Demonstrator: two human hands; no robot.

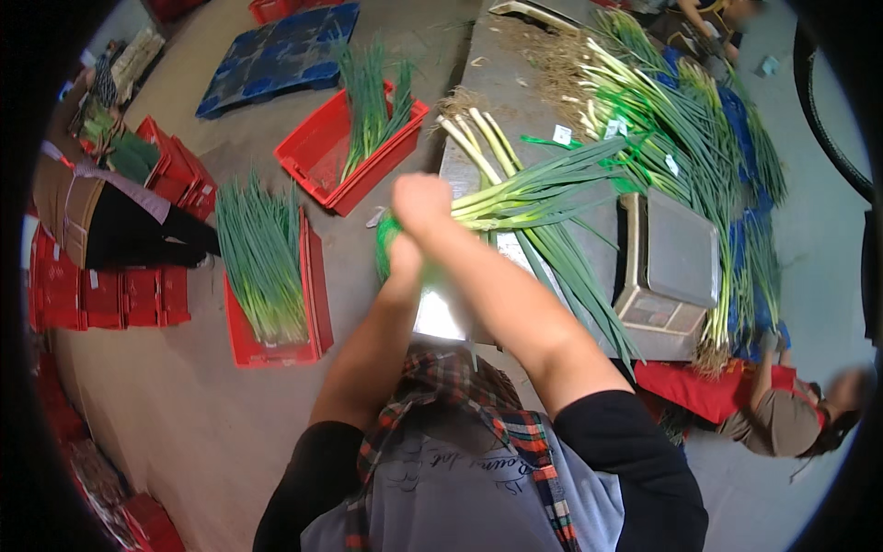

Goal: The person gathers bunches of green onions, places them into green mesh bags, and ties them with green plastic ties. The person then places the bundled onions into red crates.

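Observation:
My right hand (pixel 422 201) is a blurred fist at the near end of a bunch of spring onions (pixel 514 200), whose green leaves fan out to the right over the metal table (pixel 593 214). Just below it, my left hand (pixel 404 254) closes on bright green material (pixel 383 245), perhaps netting or ties; its fingers are mostly hidden. Under the bunch lie loose spring onions (pixel 566 255), their white stems (pixel 486 148) pointing away from me. Farther right are more spring onions (pixel 662 138) with green ties (pixel 631 148) and white tags (pixel 616 128).
A weighing scale (pixel 679 248) stands at the table's right. Left on the floor are two red crates (pixel 317 276) (pixel 303 162) holding spring onions, and a blue pallet (pixel 279 55). People (pixel 772 407) (pixel 717 21) work along the far side; another person (pixel 131 214) stands left by stacked red crates (pixel 103 290).

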